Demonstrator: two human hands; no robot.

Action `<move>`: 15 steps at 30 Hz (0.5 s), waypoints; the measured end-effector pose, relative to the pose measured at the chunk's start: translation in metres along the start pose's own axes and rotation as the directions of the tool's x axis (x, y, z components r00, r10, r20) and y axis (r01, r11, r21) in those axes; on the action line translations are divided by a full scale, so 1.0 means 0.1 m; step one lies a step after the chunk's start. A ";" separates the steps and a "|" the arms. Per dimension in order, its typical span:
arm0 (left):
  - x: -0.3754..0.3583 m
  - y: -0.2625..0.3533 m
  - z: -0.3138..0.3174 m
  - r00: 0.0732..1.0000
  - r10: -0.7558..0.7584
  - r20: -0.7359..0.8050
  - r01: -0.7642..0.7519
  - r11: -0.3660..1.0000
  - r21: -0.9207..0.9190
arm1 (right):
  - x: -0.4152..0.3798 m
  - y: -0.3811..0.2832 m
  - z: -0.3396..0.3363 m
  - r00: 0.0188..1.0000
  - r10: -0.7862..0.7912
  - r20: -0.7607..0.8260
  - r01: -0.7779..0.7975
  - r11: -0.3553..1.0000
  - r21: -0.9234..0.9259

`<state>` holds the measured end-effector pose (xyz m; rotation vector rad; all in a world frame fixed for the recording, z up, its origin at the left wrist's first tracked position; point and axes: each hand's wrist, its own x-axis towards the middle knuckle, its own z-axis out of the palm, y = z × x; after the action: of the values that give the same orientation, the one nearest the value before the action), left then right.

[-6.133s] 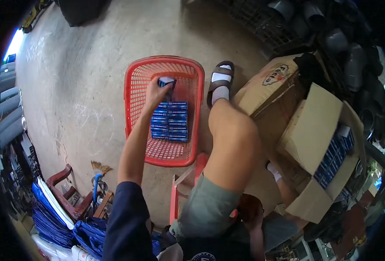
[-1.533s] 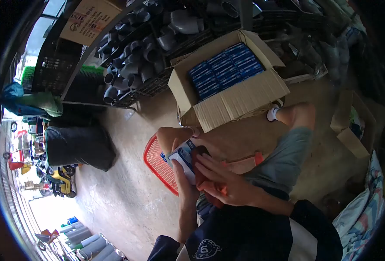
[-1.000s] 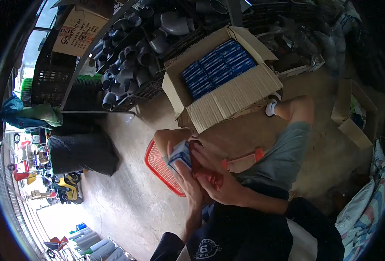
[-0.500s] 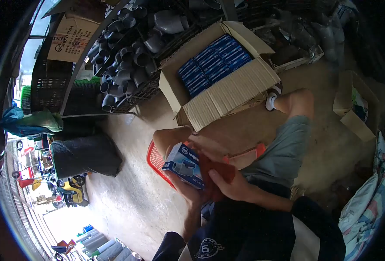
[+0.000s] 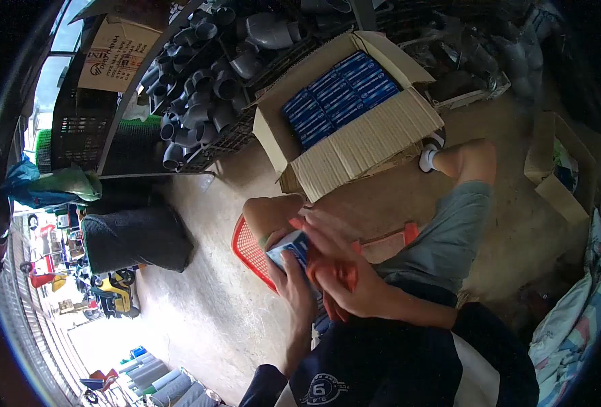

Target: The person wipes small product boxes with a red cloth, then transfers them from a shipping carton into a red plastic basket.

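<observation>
Low in front of my body, a small blue and white box (image 5: 289, 249) is gripped in my left hand (image 5: 293, 283), with the thumb across it. My right hand (image 5: 344, 281) holds a red cloth (image 5: 337, 271) against the right side of the same box, its fingers reaching over the upper edge. The cloth hangs down between the two hands. Beyond them stands an open cardboard carton (image 5: 361, 146) holding rows of blue boxes (image 5: 341, 91).
A red plastic basket (image 5: 249, 247) sits beside my knee. Grey pipe fittings (image 5: 202, 102) fill a rack at the upper left. A dark roll (image 5: 137, 237) lies left, and another open carton (image 5: 551, 159) stands at the right.
The small box has been turned and tilted in my left hand, so its printed front face no longer shows. My right hand and the cloth have moved up over the box.
</observation>
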<state>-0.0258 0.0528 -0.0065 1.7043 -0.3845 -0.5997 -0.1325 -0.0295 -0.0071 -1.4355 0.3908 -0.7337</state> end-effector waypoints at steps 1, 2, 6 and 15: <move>-0.02 -0.02 0.01 0.999 0.034 0.034 -0.033 0.999 -0.026 | 0.04 0.02 0.00 0.996 0.085 -0.022 -0.082 0.991 0.107; -0.06 -0.02 0.02 1.000 0.004 0.026 -0.005 1.000 0.030 | 0.07 0.03 0.01 0.985 0.169 -0.044 -0.156 0.964 0.217; -0.03 -0.12 -0.06 0.986 0.157 0.057 -0.162 0.982 0.101 | 0.01 0.06 0.07 0.954 0.299 -0.007 -0.283 0.909 0.307; -0.07 -0.09 0.09 0.960 0.255 0.118 -0.275 0.939 0.205 | 0.12 0.22 0.04 0.913 0.358 -0.195 -0.235 0.852 0.467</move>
<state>-0.0372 0.0512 -0.0156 1.7988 -0.7564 -0.4476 -0.1166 -0.0350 -0.0261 -0.8228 0.6105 -0.7107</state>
